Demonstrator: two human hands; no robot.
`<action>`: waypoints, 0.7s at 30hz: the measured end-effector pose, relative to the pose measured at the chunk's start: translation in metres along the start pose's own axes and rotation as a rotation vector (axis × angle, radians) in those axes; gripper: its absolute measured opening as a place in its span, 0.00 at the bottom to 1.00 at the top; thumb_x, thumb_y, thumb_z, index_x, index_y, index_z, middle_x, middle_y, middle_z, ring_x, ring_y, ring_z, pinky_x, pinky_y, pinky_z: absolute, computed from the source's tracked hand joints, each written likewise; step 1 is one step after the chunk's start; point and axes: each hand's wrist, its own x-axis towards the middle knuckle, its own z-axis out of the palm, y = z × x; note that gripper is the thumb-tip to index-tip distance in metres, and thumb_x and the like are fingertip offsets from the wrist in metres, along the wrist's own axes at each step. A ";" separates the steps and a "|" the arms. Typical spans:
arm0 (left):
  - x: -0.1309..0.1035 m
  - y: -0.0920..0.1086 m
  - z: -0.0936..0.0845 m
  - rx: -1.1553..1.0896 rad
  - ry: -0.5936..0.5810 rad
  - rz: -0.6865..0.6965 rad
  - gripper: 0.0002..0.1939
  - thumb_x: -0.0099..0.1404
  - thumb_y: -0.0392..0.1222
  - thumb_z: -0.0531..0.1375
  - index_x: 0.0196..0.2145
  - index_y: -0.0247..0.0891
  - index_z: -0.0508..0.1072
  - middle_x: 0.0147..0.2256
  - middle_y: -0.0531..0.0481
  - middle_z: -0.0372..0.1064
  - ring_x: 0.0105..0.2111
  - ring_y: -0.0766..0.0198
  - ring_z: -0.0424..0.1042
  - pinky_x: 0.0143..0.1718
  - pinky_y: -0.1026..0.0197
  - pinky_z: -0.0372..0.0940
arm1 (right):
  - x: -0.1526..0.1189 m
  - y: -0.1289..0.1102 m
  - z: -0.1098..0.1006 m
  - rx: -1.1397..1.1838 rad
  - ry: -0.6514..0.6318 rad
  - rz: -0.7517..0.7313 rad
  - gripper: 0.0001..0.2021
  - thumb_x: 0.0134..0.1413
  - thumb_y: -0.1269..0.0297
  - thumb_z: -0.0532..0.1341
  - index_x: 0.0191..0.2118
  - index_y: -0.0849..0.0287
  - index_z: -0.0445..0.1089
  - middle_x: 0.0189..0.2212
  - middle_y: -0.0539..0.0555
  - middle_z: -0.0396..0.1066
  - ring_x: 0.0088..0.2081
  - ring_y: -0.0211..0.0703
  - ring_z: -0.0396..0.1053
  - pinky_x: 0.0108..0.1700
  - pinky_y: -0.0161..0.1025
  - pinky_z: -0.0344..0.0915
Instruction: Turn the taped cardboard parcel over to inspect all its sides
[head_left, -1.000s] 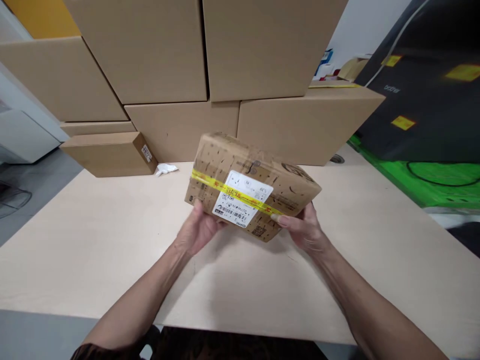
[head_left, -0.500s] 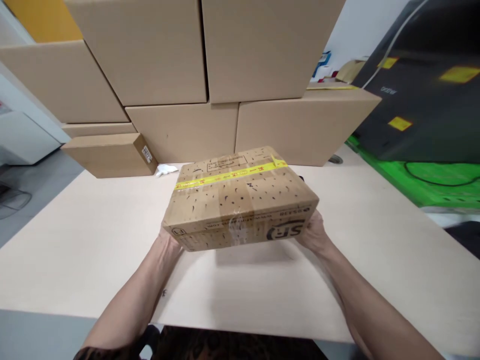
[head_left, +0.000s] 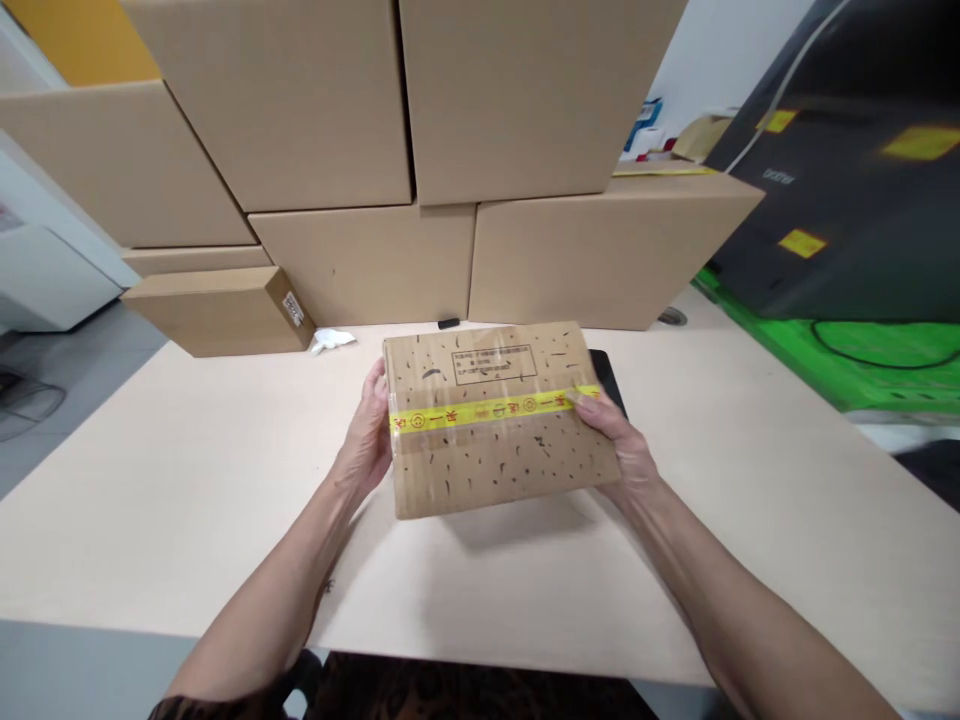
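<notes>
Between my hands is a brown cardboard box (head_left: 495, 465), tilted so that a broad face with a yellow tape band (head_left: 480, 410) and dark pen-like marks turns toward me. A shadow below shows it is held off the table (head_left: 225, 500). My left hand (head_left: 369, 425) grips the box's left side, its fingers partly behind the edge. On the right side, my right hand (head_left: 619, 440) clasps the box with the thumb over the end of the tape. Partly hidden behind the box lies a flat black object (head_left: 606, 380) whose kind I cannot make out.
Several large cardboard boxes (head_left: 360, 265) are stacked along the table's back. A smaller flat box (head_left: 217, 315) stands at the back left near a crumpled white tissue (head_left: 332, 340). A small black item (head_left: 448, 323) lies at the back; a dark machine (head_left: 840, 200) is on the right.
The box has been tipped, so its lettered front side no longer shows and its taped face is in view. My right thumb now lies on top. The black objects behind are uncovered.
</notes>
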 end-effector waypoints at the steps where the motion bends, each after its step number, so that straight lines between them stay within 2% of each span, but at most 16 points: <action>1: 0.001 -0.001 0.000 0.018 0.007 0.020 0.42 0.58 0.66 0.74 0.64 0.44 0.73 0.59 0.42 0.79 0.64 0.41 0.74 0.66 0.42 0.69 | -0.001 0.000 -0.003 -0.044 0.012 -0.100 0.36 0.46 0.49 0.76 0.62 0.45 0.72 0.59 0.55 0.80 0.64 0.67 0.74 0.66 0.68 0.71; 4: 0.003 -0.004 0.001 0.067 -0.004 0.080 0.39 0.58 0.69 0.73 0.59 0.44 0.77 0.61 0.43 0.78 0.70 0.41 0.67 0.70 0.44 0.63 | -0.002 0.003 -0.012 -0.223 -0.026 -0.392 0.53 0.35 0.53 0.82 0.70 0.38 0.63 0.73 0.52 0.65 0.75 0.65 0.58 0.74 0.65 0.59; 6: 0.004 -0.003 0.002 0.076 0.004 0.123 0.36 0.60 0.69 0.71 0.59 0.45 0.78 0.63 0.45 0.76 0.72 0.43 0.63 0.72 0.45 0.61 | -0.001 0.007 -0.016 -0.264 -0.095 -0.471 0.57 0.30 0.48 0.84 0.70 0.36 0.62 0.77 0.49 0.57 0.79 0.64 0.49 0.77 0.65 0.52; 7: 0.005 -0.003 0.002 0.081 0.016 0.147 0.36 0.62 0.69 0.70 0.58 0.45 0.78 0.64 0.45 0.75 0.73 0.44 0.61 0.72 0.45 0.60 | 0.000 0.009 -0.017 -0.246 -0.113 -0.462 0.54 0.34 0.42 0.82 0.70 0.35 0.62 0.77 0.48 0.57 0.79 0.63 0.48 0.78 0.65 0.50; 9: 0.005 -0.001 0.002 0.120 0.031 0.176 0.36 0.64 0.73 0.65 0.57 0.44 0.79 0.65 0.44 0.74 0.74 0.43 0.59 0.72 0.44 0.59 | 0.003 0.011 -0.016 -0.166 -0.076 -0.404 0.42 0.49 0.32 0.71 0.69 0.36 0.65 0.74 0.49 0.63 0.78 0.60 0.52 0.78 0.65 0.48; 11: 0.005 0.000 0.001 0.204 0.034 0.163 0.38 0.66 0.77 0.59 0.57 0.44 0.80 0.65 0.43 0.74 0.73 0.41 0.59 0.72 0.42 0.58 | 0.007 0.011 -0.013 -0.108 0.035 -0.337 0.31 0.61 0.32 0.62 0.64 0.38 0.70 0.69 0.50 0.70 0.75 0.57 0.60 0.78 0.64 0.51; 14: 0.004 0.000 0.001 0.299 0.050 0.081 0.35 0.69 0.76 0.57 0.57 0.46 0.80 0.64 0.45 0.75 0.72 0.39 0.60 0.70 0.39 0.58 | 0.011 0.010 -0.007 -0.082 0.118 -0.229 0.22 0.65 0.36 0.61 0.55 0.41 0.77 0.61 0.50 0.78 0.71 0.56 0.66 0.75 0.62 0.58; 17: 0.003 0.002 0.002 0.260 0.074 0.097 0.28 0.68 0.69 0.62 0.52 0.45 0.81 0.61 0.45 0.77 0.70 0.40 0.64 0.68 0.41 0.60 | 0.009 0.009 -0.005 -0.060 0.057 -0.180 0.19 0.66 0.38 0.60 0.53 0.39 0.78 0.59 0.48 0.79 0.69 0.56 0.69 0.72 0.62 0.63; 19: 0.002 0.006 0.003 0.190 0.061 0.143 0.24 0.63 0.61 0.68 0.50 0.44 0.82 0.58 0.46 0.79 0.66 0.40 0.68 0.65 0.43 0.64 | 0.005 0.009 -0.005 -0.085 0.012 -0.251 0.20 0.67 0.40 0.60 0.58 0.36 0.77 0.62 0.47 0.77 0.69 0.56 0.68 0.73 0.61 0.62; 21: 0.000 0.009 0.004 0.140 0.021 0.152 0.25 0.57 0.53 0.72 0.51 0.44 0.81 0.57 0.47 0.79 0.63 0.41 0.72 0.62 0.46 0.67 | 0.001 0.007 -0.006 -0.147 -0.015 -0.383 0.21 0.68 0.42 0.60 0.62 0.36 0.76 0.66 0.46 0.73 0.72 0.56 0.63 0.76 0.61 0.56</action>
